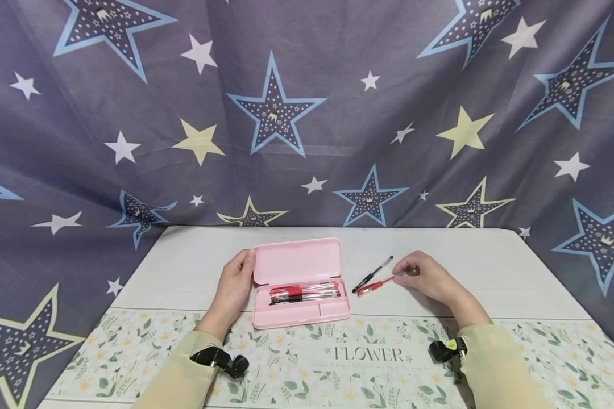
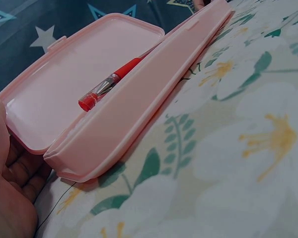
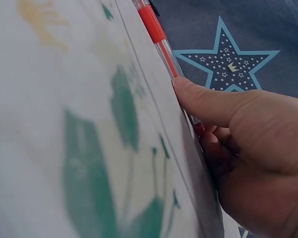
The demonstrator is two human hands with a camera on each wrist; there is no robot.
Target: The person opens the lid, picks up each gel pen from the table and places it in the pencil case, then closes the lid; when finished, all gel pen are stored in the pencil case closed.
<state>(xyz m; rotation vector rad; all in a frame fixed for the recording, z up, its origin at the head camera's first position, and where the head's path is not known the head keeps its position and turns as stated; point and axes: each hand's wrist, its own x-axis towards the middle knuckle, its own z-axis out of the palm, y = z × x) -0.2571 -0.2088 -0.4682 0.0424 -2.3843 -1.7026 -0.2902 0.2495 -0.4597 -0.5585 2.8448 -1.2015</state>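
A pink pencil case (image 1: 297,261) lies with its lid raised, and several red and black gel pens (image 1: 307,293) lie in its long compartment. My left hand (image 1: 233,284) holds the lid's left end; the left wrist view shows the thumb along the edge and fingers behind it. To the right of the case, my right hand (image 1: 430,276) pinches the tail end of a red gel pen (image 3: 151,22) between thumb and fingers. That pen's capped end points left, close to a black gel pen (image 1: 372,275) on the table.
The white table (image 1: 199,255) carries a floral mat (image 1: 307,386) printed with FLOWER along its front. Behind it hangs a grey curtain (image 1: 337,74) patterned with stars. A small square compartment (image 1: 334,307) sits at the case's front right.
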